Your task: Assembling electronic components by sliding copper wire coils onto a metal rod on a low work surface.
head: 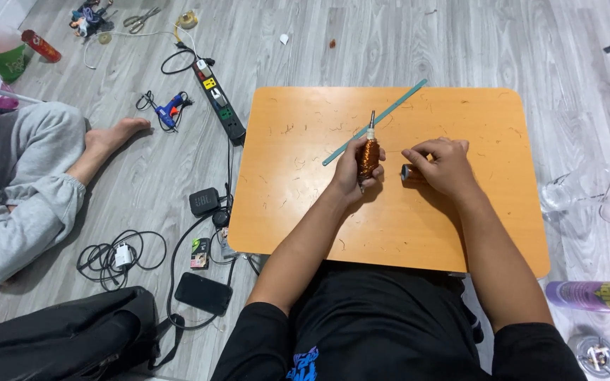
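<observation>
Desk: my low orange desk (305, 212) has rounded corners; its near edge sits over my lap, and most of its top lies bare around my hands.
Left hand: my left hand (351, 169) is closed around a copper-wound coil (368, 156) held upright, a thin metal shaft sticking up from its top.
Right hand: my right hand (446, 166) is curled, fingers pinching a small dark cylinder (407, 171) that rests on the desk just beside the coil.
Strip: a long teal strip (397, 106) lies slanted behind the coil toward the far edge.
Containers: a green cup (10, 62) stands far left on the floor; I cannot tell its contents.
Floor left: a power strip (219, 99), blue glue gun (169, 108), cables and a phone (203, 293).
Another person: a grey-trousered leg (30, 183) rests at left.
Floor right: a purple spray can (594, 296).
</observation>
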